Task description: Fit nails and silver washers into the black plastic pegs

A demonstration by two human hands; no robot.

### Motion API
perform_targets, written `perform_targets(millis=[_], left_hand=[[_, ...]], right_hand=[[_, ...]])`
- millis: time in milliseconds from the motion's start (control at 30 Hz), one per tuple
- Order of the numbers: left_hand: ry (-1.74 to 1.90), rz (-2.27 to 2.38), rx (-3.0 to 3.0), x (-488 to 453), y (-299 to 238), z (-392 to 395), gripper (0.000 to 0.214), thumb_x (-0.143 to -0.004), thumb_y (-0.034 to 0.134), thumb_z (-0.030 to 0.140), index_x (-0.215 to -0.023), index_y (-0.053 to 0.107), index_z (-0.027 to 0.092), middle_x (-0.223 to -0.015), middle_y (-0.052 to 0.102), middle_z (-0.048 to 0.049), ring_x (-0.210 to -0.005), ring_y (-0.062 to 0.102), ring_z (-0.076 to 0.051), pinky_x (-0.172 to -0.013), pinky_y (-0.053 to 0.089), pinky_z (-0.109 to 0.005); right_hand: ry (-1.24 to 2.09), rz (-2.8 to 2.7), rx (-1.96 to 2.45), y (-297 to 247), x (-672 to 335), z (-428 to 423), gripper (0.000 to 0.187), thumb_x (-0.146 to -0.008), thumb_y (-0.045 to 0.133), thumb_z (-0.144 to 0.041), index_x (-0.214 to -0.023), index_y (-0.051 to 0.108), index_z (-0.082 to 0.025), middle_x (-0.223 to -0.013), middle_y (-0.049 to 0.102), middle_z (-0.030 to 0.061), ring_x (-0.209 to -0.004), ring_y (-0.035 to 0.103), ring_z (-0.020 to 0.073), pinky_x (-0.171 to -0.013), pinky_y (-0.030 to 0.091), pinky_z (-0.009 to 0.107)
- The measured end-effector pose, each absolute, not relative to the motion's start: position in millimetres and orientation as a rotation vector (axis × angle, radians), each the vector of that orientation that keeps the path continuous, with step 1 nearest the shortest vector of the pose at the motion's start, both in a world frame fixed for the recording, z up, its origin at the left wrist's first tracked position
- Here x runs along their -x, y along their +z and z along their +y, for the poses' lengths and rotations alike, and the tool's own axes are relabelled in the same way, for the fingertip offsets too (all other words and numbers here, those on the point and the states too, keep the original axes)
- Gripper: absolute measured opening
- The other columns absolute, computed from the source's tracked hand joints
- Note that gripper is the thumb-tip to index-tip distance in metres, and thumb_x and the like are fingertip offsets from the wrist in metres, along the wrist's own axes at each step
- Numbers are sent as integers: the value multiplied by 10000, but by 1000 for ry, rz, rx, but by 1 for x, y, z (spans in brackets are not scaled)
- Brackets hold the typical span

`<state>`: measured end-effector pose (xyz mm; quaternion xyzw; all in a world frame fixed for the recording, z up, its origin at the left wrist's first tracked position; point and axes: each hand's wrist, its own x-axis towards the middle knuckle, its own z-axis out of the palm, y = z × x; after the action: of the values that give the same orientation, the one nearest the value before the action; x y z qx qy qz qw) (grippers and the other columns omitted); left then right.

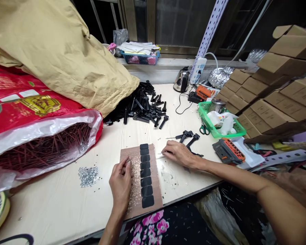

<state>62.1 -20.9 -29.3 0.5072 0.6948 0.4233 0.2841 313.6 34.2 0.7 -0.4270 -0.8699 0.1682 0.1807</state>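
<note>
My left hand rests over the left side of a brown board, thumb and fingers pinched together; whatever they hold is too small to make out. A row of several black rounded pads runs down the board, with pale crumbs scattered beside it. Just right of the board, my right hand is low over the table, its fingertips closed on a small thin metal piece. Several black plastic parts with long stems lie behind that hand. Left of the board is a patch of small shiny metal pieces.
A red sack of dark thin rods lies open at left. Behind are a heap of black plastic parts and a kettle. On the right are a green basket, scissors, a battery pack and stacked cartons.
</note>
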Motion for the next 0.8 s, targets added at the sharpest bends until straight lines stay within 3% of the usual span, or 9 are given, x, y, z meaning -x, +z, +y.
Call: perform_targets(millis=[200,467,633,800], left_hand=[[1139,1849,-1325,-63,-30,-19,455,-827,524,499,-1177,622,226,-915,610,-29,-610,565,-132,-612,479,-282],[1126,1865,-1367,-63,-29,-20,443,-848,498,479,-1178,617,208,-853,606,-24,-624,561,-141,-664,470,-293],[1108,1887,-1375,-61,-28,-20,440,-839,503,483,-1161,628,210,-901,618,-30,-609,561,-140,-665,467,-297],[1071,1910,-1403,-59,-30,-16,463,-826,502,520,-1147,636,214,-931,628,-29,-692,585,-165,-728,467,-314]], right_hand=[[738,-2206,1261,2,-323,43,127,-866,565,-179,-853,691,-167,-768,600,18,-738,559,122,-675,398,236],[732,-2277,1183,-1,-286,52,178,-906,528,-223,-912,702,-186,-860,579,34,-768,545,120,-677,398,231],[453,-2352,1321,7,-299,65,206,-928,486,-248,-972,681,-196,-949,594,43,-872,545,141,-645,359,228],[177,-2490,1680,27,-348,81,168,-895,551,-304,-871,697,-224,-902,619,41,-848,531,173,-636,310,273]])
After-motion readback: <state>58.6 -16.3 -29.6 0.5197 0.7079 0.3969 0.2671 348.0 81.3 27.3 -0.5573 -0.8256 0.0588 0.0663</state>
